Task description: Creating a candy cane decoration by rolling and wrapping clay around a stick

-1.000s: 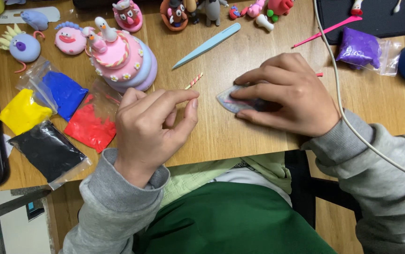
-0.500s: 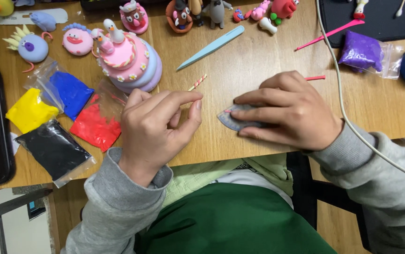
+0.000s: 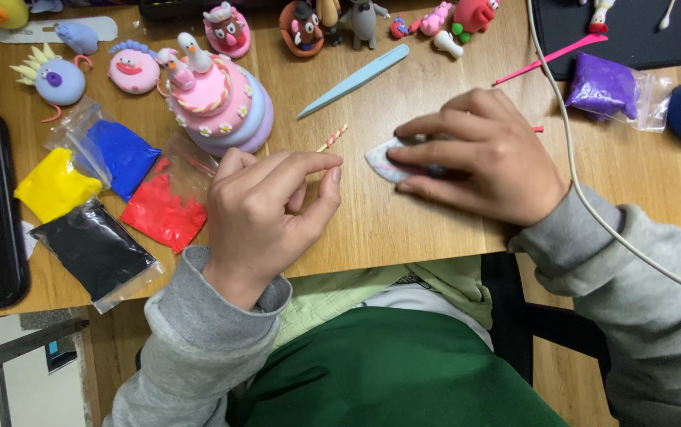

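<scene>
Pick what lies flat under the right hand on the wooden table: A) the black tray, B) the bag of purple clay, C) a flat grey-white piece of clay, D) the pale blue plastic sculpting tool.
C: the right hand lies palm-down over the flat grey-white piece of clay, whose edge shows at the fingers, while the sculpting tool, purple bag and tray lie apart from it.

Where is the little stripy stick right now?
In the head view, the small striped stick lies on the wooden table near the middle, just above the left hand, between the tiered pink clay cake and the right hand.
</scene>
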